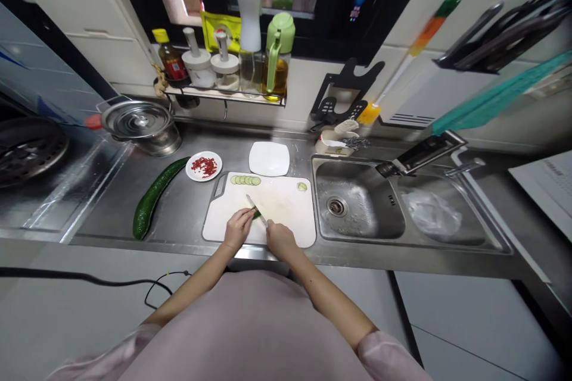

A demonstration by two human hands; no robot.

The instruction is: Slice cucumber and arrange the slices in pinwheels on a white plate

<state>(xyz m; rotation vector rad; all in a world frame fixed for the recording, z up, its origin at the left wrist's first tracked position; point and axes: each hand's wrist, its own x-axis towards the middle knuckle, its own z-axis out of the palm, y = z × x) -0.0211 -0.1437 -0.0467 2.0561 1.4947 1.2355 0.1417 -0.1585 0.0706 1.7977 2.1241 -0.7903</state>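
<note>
My right hand [281, 240] is wrapped round the handle of a kitchen knife [258, 207], whose blade slants up and left over the white cutting board [223, 217]. My left hand [239, 228] has its fingers closed on a small green cucumber piece [256, 214], right beside the blade and partly hidden by it. Along the board's far edge lies a row of overlapping cucumber slices [245, 180]. A few more slices [302, 187] sit at its upper right corner. Left of the board lies a long whole cucumber [154, 199].
Behind the board are a white plate [269, 159] and a plate of chopped red pieces [204, 166]. A lidded steel pot [142, 125] stands back left. On the right is the sink [361, 205] with its faucet [424, 155]. Bottles and jars fill a wall rack [227, 94].
</note>
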